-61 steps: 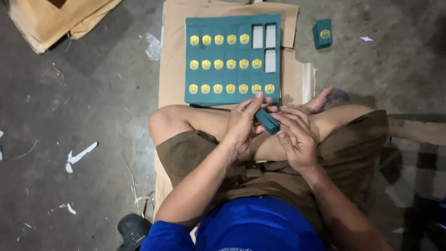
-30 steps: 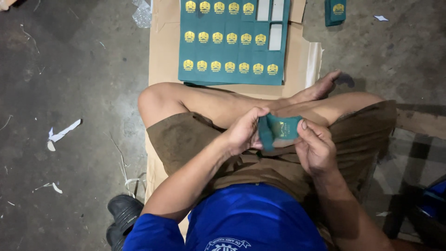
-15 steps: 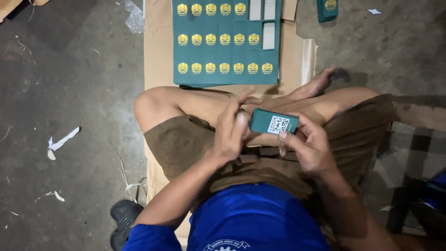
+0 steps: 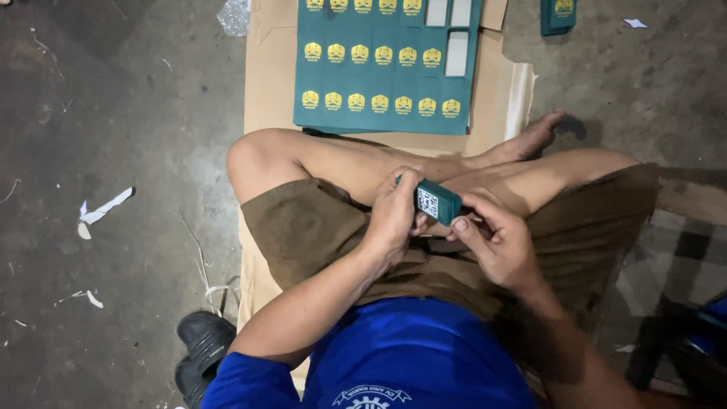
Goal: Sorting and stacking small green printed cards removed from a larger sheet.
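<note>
Dark, stained concrete floor (image 4: 113, 113), w/ white paper scraps (image 4: 102, 210) scattered on the left side. A flattened brown cardboard sheet (image 4: 269, 83) lies on it, and the person sits cross-legged on that sheet, brown shorts, blue shirt, bare feet. Black shoe (image 4: 201, 348) sits beside the person's left hip, at the cardboard's edge.

In front of the knees, on the cardboard: a big flat teal printed sheet (image 4: 382, 76) covered in rows of small gold emblems, w/ a few pale rectangular panels toward its right side. Further off, top right on the bare floor, a small teal folded box (image 4: 558, 15) stands well apart from the rest.

Over the lap, both hands meet on a small teal cardboard box with a white square code patch (image 4: 433, 201). It's tilted, patch facing up toward the camera. Left hand (image 4: 394, 216) is curled round the box's left end, fingers wrapped & gripping it, thumb side tucked under – can't see the thumb tip. Right hand (image 4: 496, 242) holds the right end, fingers (image 4: 460, 225) bent, one fingertip pressed against the box's lower right corner. Box is just above the thighs, between the two hands, not touching the big sheet.
</note>
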